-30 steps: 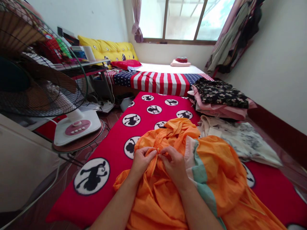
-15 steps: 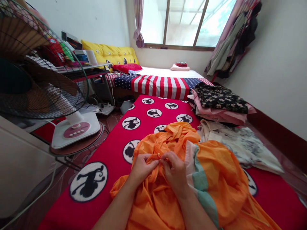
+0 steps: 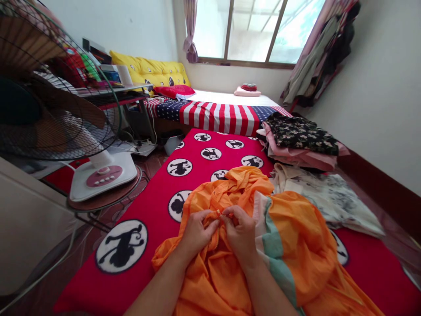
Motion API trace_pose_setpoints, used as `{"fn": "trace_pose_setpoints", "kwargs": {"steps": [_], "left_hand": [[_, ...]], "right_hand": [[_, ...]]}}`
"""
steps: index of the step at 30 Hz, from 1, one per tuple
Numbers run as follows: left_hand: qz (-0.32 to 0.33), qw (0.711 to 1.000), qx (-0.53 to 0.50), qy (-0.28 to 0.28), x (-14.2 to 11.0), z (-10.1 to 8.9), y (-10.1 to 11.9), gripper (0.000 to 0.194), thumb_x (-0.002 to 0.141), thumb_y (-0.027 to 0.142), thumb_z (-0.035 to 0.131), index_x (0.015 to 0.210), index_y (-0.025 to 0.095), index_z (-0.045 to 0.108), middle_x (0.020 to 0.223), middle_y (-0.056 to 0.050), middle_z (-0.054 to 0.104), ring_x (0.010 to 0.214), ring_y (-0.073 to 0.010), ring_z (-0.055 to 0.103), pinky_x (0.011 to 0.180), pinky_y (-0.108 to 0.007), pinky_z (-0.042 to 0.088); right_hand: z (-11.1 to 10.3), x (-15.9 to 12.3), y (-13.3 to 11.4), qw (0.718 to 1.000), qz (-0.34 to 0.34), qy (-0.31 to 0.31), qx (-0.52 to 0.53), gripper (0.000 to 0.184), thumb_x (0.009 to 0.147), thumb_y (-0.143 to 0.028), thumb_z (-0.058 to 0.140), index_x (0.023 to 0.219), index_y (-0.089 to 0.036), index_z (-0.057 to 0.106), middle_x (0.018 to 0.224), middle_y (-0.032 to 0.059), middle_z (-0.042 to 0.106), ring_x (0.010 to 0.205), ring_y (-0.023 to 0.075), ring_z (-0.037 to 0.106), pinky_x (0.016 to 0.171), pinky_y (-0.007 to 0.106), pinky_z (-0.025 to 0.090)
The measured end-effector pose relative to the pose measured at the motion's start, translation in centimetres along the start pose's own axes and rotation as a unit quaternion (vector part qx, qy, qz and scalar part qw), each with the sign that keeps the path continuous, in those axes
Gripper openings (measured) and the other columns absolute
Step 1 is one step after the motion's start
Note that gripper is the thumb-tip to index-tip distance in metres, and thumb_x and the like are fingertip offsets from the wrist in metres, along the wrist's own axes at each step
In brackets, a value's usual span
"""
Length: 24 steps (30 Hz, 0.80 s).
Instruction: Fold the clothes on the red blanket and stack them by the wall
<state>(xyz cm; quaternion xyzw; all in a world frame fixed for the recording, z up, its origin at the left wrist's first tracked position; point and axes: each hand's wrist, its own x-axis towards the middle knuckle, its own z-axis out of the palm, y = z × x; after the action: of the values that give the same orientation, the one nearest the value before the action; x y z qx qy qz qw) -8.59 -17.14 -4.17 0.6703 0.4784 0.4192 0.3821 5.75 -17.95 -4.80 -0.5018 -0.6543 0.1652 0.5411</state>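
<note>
An orange jacket (image 3: 305,232) with white and pale green bands lies crumpled on the red blanket (image 3: 151,210), which is printed with monkey figures in white circles. My left hand (image 3: 199,230) pinches the jacket's edge beside its zipper (image 3: 215,239). Close against it, my right hand (image 3: 240,228) grips the other side of the zipper's top between thumb and fingers. Both hands are closed, with the fingertips nearly touching. A small bit of the zipper end shows between them; the pull tab cannot be made out clearly.
At the right lie a pale patterned garment (image 3: 335,204) and a stack of folded clothes (image 3: 302,138). A fan (image 3: 98,175) stands on a round stool (image 3: 108,199) at the left. Beyond is a bed with a striped, starred cover (image 3: 217,116) beneath the window.
My fingers have shifted slightly at the zipper top, and the fabric between them has bunched a little. The jacket otherwise lies as before.
</note>
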Motion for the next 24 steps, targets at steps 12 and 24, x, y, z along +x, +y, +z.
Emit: {"fn": "trace_pose_setpoints", "kwargs": {"steps": [12,24], "left_hand": [[0.043,0.996,-0.029,0.069,0.29,0.18,-0.56,0.017,0.079,0.020,0.066,0.093,0.017,0.075,0.089,-0.007,0.075,0.080,-0.0187,0.069,0.073,-0.026,0.053],[-0.075,0.991,-0.089,0.062,0.22,-0.15,-0.81,0.021,0.072,0.027,0.072,0.090,0.016,0.077,0.085,-0.008,0.076,0.074,-0.0196,0.069,0.071,-0.028,0.053]], "right_hand": [[-0.21,0.02,-0.09,1.000,-0.017,-0.007,0.003,0.011,0.080,-0.009,0.056,0.077,-0.019,0.059,0.071,-0.0006,0.060,0.063,0.0127,0.056,0.059,0.024,0.043],[-0.04,0.22,-0.66,0.988,0.120,0.011,0.095,0.007,0.075,-0.020,0.070,0.081,-0.019,0.067,0.075,0.0003,0.069,0.067,0.0146,0.063,0.063,0.025,0.050]]}}
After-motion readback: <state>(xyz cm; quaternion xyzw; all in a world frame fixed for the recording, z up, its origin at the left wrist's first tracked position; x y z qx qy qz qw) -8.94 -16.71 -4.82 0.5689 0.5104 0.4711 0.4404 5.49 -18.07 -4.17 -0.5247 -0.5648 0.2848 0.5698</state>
